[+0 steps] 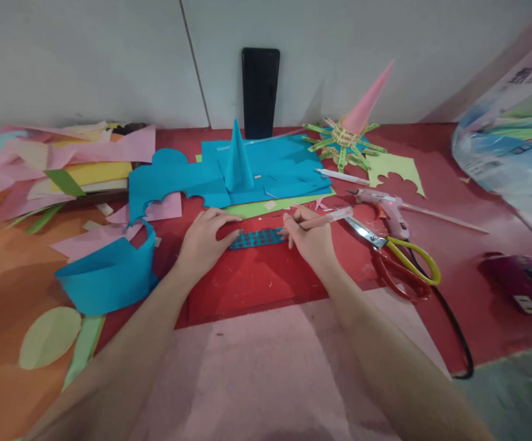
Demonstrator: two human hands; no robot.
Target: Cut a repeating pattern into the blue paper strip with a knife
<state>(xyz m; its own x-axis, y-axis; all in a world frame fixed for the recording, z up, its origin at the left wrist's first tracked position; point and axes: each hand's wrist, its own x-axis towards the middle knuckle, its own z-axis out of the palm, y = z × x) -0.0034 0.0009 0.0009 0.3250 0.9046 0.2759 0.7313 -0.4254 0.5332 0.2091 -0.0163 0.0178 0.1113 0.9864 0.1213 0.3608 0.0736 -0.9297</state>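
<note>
A person's two hands worked over a narrow blue strip marked with rows of dark shapes, which lay flat on a red table directly in front of the person. The right hand pinched a pen between thumb and fingers, its point at the strip's right end. The left hand was loosely curved, thumb parted from the fingers and set at the strip's left end.

Just beyond the strip, a blue paper cone stood upright among blue sheets, and a dark phone leaned against the pale wall. To the right of the sheets, a pink cone tilted above a base ringed with green pieces. Scissors with one yellow and one red handle lay near the right hand, beside a glue gun from which a long stick projected. A clear plastic bag sat at the far right. On the left, a curved blue band stood on edge, near a pale oval piece, with a heap of coloured paper scraps behind.
</note>
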